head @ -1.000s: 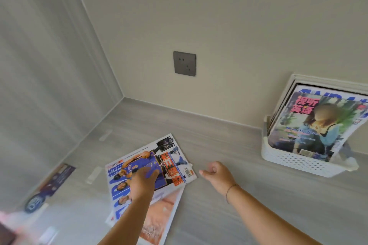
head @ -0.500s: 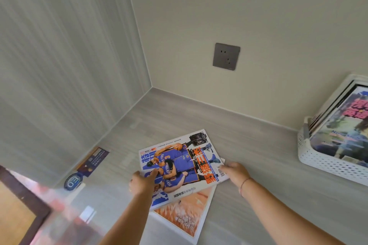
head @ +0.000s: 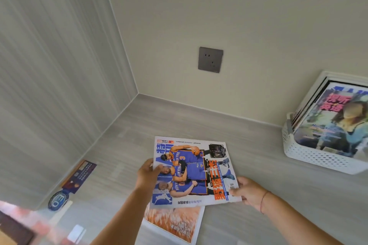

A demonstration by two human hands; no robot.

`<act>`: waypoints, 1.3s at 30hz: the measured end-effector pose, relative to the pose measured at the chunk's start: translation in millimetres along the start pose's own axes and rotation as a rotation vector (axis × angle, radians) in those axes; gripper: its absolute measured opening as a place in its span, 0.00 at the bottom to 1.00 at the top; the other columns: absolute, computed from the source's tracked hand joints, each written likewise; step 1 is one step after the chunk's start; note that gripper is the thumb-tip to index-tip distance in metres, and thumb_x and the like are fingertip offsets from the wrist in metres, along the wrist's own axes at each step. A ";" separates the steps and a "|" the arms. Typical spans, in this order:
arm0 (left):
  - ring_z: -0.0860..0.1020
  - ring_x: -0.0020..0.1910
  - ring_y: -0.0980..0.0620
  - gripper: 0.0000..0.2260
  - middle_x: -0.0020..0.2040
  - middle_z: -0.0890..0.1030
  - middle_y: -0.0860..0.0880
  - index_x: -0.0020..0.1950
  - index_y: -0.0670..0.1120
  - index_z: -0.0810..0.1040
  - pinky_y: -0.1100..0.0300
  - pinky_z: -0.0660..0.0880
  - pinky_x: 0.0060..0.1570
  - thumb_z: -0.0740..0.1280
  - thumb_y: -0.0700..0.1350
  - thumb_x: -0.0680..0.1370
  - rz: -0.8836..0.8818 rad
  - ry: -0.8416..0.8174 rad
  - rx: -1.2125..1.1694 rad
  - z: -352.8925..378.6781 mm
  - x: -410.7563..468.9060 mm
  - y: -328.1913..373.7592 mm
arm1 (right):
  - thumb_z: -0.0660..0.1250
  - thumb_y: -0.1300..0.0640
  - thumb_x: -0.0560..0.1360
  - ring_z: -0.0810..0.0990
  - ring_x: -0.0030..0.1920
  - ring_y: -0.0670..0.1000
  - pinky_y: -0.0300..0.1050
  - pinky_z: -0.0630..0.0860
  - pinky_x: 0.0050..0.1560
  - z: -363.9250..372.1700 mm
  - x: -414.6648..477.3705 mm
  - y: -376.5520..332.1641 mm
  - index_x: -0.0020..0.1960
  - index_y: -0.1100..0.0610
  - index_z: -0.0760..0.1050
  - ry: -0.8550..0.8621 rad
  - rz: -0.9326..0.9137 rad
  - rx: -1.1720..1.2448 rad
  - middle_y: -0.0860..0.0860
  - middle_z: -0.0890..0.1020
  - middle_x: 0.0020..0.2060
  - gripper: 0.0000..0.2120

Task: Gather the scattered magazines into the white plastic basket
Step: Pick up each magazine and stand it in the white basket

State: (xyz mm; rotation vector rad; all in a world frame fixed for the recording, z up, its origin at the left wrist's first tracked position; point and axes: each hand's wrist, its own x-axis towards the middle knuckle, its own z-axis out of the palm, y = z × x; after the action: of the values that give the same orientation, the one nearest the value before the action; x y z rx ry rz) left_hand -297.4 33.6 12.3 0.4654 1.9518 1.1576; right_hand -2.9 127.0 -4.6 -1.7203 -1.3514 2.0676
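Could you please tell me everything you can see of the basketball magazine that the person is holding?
The basketball magazine is thin, glossy paper, closed, cover up and turned sideways to the camera. Its white-bordered cover shows players in blue and orange jerseys, an orange headline and a barcode. The left hand grips its left edge, thumb on the cover; the right hand pinches its near right corner. It overlaps an orange magazine below; whether they touch I cannot tell.

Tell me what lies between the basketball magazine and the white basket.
Nothing lies there. In the head view, only bare grey surface separates the basketball magazine from the basket.
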 end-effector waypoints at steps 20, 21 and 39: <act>0.83 0.35 0.56 0.08 0.41 0.86 0.50 0.49 0.51 0.82 0.65 0.77 0.32 0.67 0.39 0.76 0.546 -0.851 0.278 172.4 -85.9 194.7 | 0.70 0.59 0.73 0.78 0.59 0.47 0.40 0.78 0.54 -163.8 -109.9 -82.0 0.63 0.50 0.73 0.263 -0.652 -0.189 0.42 0.81 0.57 0.19; 0.81 0.31 0.56 0.08 0.39 0.85 0.51 0.49 0.51 0.82 0.65 0.75 0.28 0.68 0.39 0.75 0.554 -0.867 0.311 181.8 -91.6 201.4 | 0.69 0.61 0.73 0.81 0.55 0.52 0.47 0.79 0.54 -173.2 -114.2 -81.3 0.59 0.54 0.77 0.275 -0.657 -0.161 0.49 0.83 0.55 0.15; 0.72 0.66 0.47 0.20 0.61 0.77 0.49 0.67 0.45 0.69 0.59 0.68 0.57 0.68 0.41 0.76 0.269 -0.746 0.081 335.2 -127.1 157.1 | 0.54 0.64 0.79 0.84 0.40 0.52 0.46 0.81 0.43 -291.7 -159.2 -22.1 0.59 0.61 0.75 0.280 -0.716 0.617 0.55 0.84 0.45 0.14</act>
State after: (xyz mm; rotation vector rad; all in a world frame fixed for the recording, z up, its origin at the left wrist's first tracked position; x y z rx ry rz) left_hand 31.1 218.9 116.8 1.0565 1.3069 0.8809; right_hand 287.3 201.6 140.9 -1.0091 -0.9074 1.5261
